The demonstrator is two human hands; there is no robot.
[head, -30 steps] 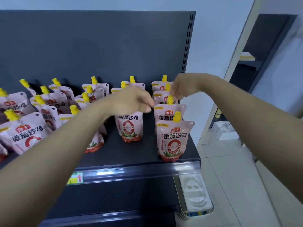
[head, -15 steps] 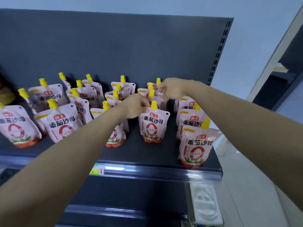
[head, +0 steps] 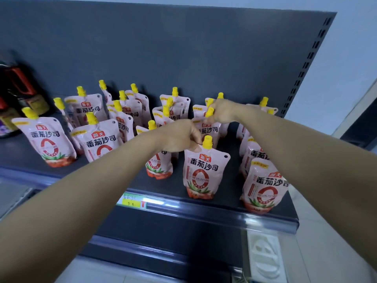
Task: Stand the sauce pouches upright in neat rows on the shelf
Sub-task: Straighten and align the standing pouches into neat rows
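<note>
Several pink sauce pouches with yellow caps stand on the dark shelf point(head: 220, 205). My left hand point(head: 179, 137) pinches the top corner of the front middle pouch point(head: 204, 172), which stands upright near the shelf's front edge. My right hand point(head: 222, 111) grips the yellow cap of a pouch point(head: 208, 127) one row behind it. At the front right stands another pouch point(head: 263, 186). The pouches on the left point(head: 49, 139) lean and sit in loose, uneven rows.
Dark bottles point(head: 14, 92) stand at the shelf's far left. A yellow price tag point(head: 132, 203) sits on the front rail. The perforated upright point(head: 308, 60) closes the shelf on the right. A white plastic piece point(head: 263, 254) lies below right on the floor.
The view has swung left, bringing the left pouches and the bottles into sight. My left hand stays on the front middle pouch's top and my right hand stays on a cap behind it.
</note>
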